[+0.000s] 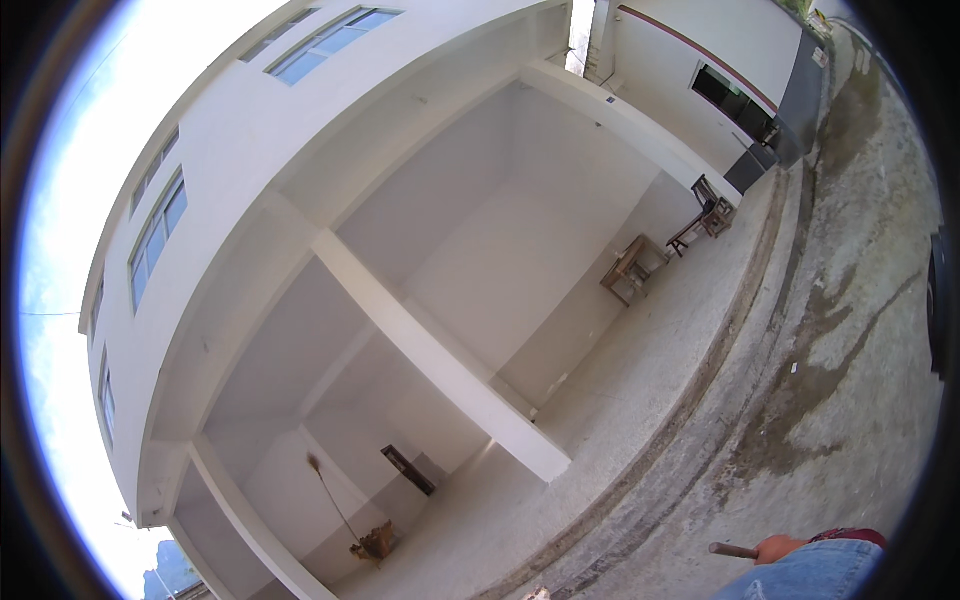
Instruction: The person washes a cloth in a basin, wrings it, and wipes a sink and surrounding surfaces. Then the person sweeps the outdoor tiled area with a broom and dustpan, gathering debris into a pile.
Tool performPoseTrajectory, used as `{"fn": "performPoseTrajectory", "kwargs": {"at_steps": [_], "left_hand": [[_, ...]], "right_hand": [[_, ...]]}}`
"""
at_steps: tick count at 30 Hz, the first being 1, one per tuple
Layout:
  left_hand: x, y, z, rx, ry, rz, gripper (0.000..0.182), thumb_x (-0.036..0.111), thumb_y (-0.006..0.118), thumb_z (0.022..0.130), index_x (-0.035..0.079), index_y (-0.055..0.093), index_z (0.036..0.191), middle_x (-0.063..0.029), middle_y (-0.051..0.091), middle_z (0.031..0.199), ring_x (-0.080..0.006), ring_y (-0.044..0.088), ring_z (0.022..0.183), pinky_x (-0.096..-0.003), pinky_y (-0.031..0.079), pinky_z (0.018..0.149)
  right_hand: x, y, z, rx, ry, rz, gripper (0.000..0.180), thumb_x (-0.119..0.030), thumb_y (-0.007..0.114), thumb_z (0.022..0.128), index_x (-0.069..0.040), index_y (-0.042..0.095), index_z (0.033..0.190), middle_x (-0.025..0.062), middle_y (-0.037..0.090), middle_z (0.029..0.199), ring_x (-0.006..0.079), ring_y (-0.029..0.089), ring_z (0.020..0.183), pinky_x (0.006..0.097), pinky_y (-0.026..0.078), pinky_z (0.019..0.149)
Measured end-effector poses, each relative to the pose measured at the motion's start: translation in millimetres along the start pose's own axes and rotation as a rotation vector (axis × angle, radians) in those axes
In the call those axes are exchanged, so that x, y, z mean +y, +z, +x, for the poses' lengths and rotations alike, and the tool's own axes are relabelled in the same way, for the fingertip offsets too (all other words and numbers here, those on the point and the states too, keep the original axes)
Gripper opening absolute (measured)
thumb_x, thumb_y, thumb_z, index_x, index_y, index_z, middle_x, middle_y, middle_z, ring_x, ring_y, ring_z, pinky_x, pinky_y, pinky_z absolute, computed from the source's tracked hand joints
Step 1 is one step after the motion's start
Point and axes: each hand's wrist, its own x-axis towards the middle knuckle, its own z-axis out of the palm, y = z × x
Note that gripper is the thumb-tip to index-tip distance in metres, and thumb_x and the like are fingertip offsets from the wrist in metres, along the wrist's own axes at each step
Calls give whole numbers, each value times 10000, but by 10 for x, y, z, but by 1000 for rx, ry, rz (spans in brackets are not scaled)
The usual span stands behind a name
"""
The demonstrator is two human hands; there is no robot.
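My right hand (776,550) is at the lower right rim, closed around a short, round wooden handle (733,551). The handle's free end points to the left, and its other end is hidden in the hand. A red patterned cuff (851,534) shows behind the wrist. Blue denim cloth (814,574) lies just below the hand and partly covers it. My left hand is out of view. Before me, wet concrete ground (840,457) runs up to the curved raised edge (675,439) of a porch.
The view is strongly tilted. A white building has a square pillar (442,356) at its porch. Inside stand a wooden table (634,271), wooden chairs (716,214), and a long-handled broom (337,504) beside a brown object (375,541). A dark object (937,304) cuts the right rim.
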Motion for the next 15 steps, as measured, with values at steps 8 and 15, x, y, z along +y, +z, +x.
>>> {"fn": "performPoseTrajectory", "kwargs": {"at_steps": [8,15], "left_hand": [[-69,70,-161,34,-2,-13,248,242,582,863,125,490,1061,-64,568,821,-209,543,661,-330,457,546],[-118,105,-220,46,-10,-26,228,232,575,864,120,485,1041,-67,565,805,-211,541,644,-328,457,535]], "right_hand": [[-25,-135,-39,-36,-41,49,349,-351,555,711,-211,682,1005,94,686,904,317,646,877,429,500,767],[-65,-215,-11,-176,77,66,363,-415,603,732,-226,677,1033,89,677,992,281,618,997,392,464,867]]}}
